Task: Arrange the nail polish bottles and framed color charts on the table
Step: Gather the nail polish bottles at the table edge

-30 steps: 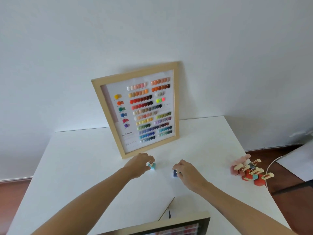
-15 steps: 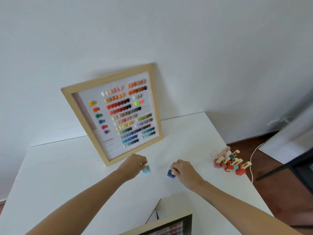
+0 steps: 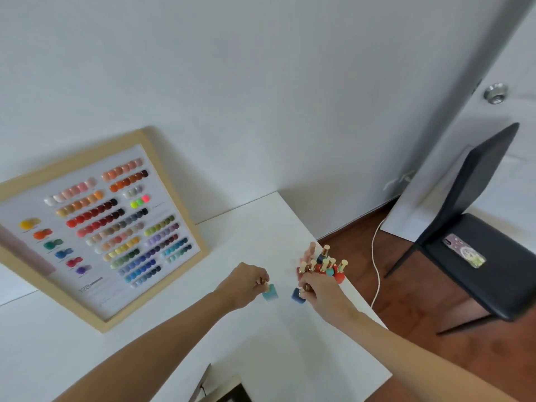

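Note:
A wood-framed color chart [image 3: 95,227] leans against the wall at the back left of the white table [image 3: 255,236]. My left hand [image 3: 243,282] pinches the gold cap of a light blue nail polish bottle [image 3: 270,294]. My right hand [image 3: 316,288] grips the cap of a dark blue bottle [image 3: 297,295] just to its right. Both bottles are at the table surface; whether they rest on it I cannot tell. A cluster of red, pink and teal bottles [image 3: 324,264] stands at the table's right edge, just beyond my right hand. A second frame's corner [image 3: 229,391] shows at the bottom edge.
A black chair [image 3: 475,250] stands on the wooden floor right of the table, with a phone [image 3: 464,253] lying on its seat. A white cable [image 3: 377,256] hangs down between table and chair. A door with a round knob [image 3: 495,93] is at the far right.
The view has swung right and down, so the chart sits further left and the chair appears. Both hands, each holding its bottle, have moved closer to the bottle cluster at the table's right edge.

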Available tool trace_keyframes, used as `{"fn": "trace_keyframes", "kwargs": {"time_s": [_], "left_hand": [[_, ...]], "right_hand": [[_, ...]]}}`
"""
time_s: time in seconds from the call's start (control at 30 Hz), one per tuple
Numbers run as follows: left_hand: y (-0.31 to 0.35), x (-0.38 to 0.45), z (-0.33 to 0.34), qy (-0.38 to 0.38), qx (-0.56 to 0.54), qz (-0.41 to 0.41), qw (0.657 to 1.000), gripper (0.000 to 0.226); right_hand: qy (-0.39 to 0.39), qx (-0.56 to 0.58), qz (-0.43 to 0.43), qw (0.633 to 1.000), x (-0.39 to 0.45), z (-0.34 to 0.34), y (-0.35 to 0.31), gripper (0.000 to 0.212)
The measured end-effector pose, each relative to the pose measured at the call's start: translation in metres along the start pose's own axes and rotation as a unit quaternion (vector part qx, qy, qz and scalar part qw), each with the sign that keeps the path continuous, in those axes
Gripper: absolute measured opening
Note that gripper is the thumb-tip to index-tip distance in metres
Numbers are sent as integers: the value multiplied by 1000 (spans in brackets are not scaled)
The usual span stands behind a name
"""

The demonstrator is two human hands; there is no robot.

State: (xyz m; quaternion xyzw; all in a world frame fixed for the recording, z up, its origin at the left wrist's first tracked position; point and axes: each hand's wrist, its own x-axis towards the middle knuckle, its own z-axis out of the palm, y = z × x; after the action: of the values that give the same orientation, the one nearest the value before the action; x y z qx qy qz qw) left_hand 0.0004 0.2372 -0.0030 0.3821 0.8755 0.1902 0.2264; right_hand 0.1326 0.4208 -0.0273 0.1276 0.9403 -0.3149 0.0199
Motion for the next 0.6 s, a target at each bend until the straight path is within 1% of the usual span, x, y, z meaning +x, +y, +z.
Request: {"fn": "trace_keyframes", "kwargs": {"time_s": [0.1,0.3,0.47,0.6], "left_hand": [[30,23,8,-17,10,25,999,25],[77,59,30,-58,39,41,997,27],[98,73,52,-58,46,13,997,33],[102,77,58,-60,63,-11,996,32]], "right_hand": [[20,-12,19,1000,-7,-17,29,9],[49,-11,57,997,-6,-36,76,6],[41,-2,55,998,1,-37,92,5],[20,7,42,999,7,-37,92,6]]}}
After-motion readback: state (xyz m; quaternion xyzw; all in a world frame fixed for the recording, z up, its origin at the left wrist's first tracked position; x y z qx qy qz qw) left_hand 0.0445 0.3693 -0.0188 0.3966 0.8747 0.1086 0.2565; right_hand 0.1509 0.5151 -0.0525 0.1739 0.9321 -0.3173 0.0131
